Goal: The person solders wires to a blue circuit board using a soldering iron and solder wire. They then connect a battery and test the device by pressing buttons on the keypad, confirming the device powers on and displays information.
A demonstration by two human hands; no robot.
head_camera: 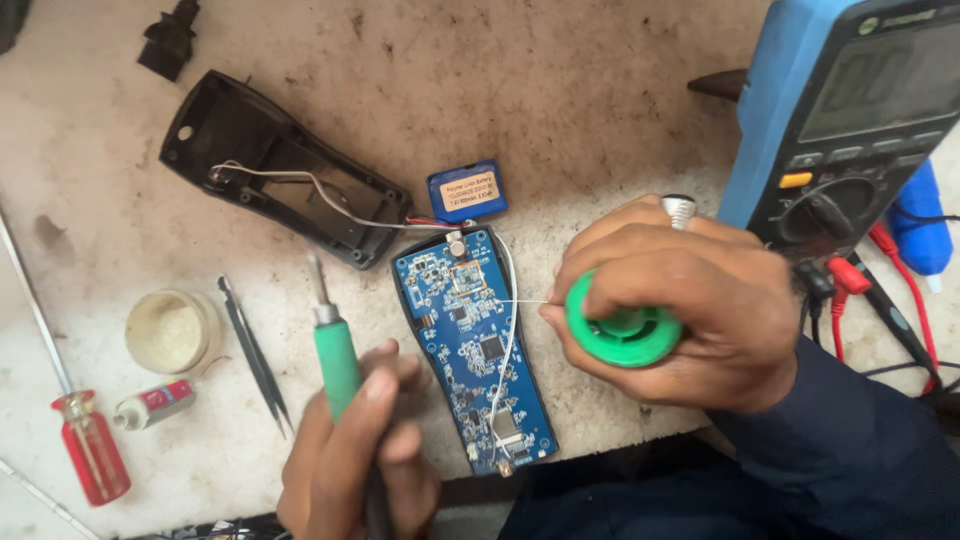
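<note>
The device is already opened: its black back cover (pixel 285 170) lies far left on the desk (pixel 600 130), wired to the blue circuit board (pixel 472 345) at the near edge. No joint is being touched yet. The left hand (pixel 350 460) is closed around a green soldering iron (pixel 335 350), tip raised left of the board. The right hand (pixel 665 300) grips a green solder spool (pixel 622 335), pinching its wire out over the board.

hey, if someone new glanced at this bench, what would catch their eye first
Probably the blue circuit board lying bare at the centre in its black shell. The right hand holds a green solder spool beside it, wire reaching to the board, while the left hand holds a green-handled soldering iron. A blue multimeter stands upper right.
</note>
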